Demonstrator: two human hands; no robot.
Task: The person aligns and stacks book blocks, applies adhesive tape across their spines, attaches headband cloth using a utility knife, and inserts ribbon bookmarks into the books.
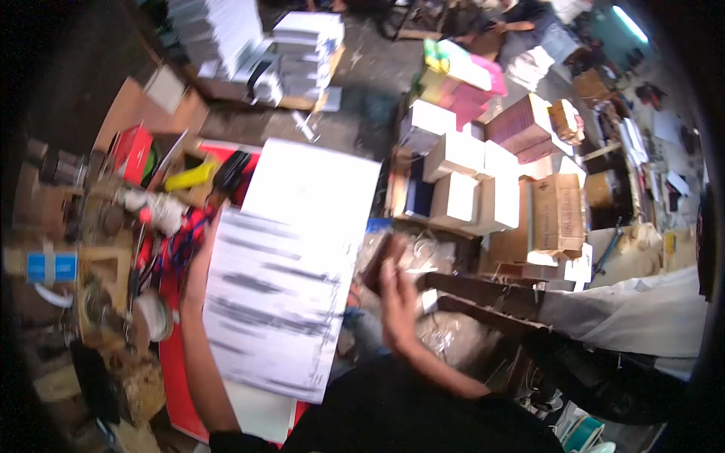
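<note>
A white paper stack (276, 302) with blurred dark marks lies at a slant in front of me, over a red surface (177, 377). Along its left edge is my left hand (202, 253), holding it there, with the fingertips mostly hidden. Plain white paper (313, 181) shows just beyond the marked part. To the right of the stack, apart from it, my right hand (396, 302) is raised and slightly blurred, its fingers against a small dark brown block (384, 260).
White paper blocks (457, 200) and a cardboard box (557, 215) stand at the right. More paper stacks (306, 53) are at the back. A yellow-handled tool (190, 175), a red box (132, 155) and a white roll (153, 315) are at the left. Another person (529, 23) is far back.
</note>
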